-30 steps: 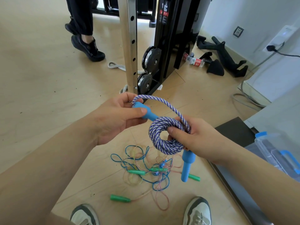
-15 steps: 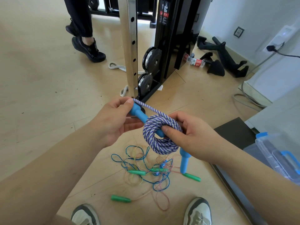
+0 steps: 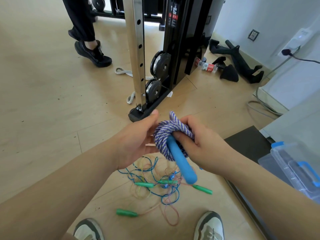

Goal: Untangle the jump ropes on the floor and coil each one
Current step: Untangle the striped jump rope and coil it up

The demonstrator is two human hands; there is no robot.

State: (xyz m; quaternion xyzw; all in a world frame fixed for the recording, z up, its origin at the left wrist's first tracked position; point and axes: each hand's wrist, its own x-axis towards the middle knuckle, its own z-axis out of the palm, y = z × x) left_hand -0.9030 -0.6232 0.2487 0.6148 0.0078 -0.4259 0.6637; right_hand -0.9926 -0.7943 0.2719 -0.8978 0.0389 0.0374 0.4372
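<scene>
Jump ropes, partly sorted: you held the striped rope (image 3: 164, 134), wound into a tight coil, in the air on your side of the cable machine (image 3: 173, 58), just short of its base. Your right hand (image 3: 204, 144) gripped the coil, fingers curled over its top and thumb tucked into its middle. One blue handle (image 3: 181, 163) stuck out of the coil, pointing away from the machine and toward you. Your left hand (image 3: 136, 139) lay against the coil's other side with the thumb raised. Its fingers were hidden behind the cord, so whether it gripped could not be told. A short loop of cord stood up from the coil's top, which suggested the end had yet to be tucked in.

Farther from the machine than the coil, just ahead of your shoes (image 3: 210, 226), the thin ropes (image 3: 155, 186) lay on the floor in a knot of blue, pink and yellowish strands, with green handles (image 3: 127, 213) among and beside them. By this showing, one rope was nearly coiled. The thin ones, neither untangled nor coiled, were most of the work left, and their number could not be counted.
</scene>
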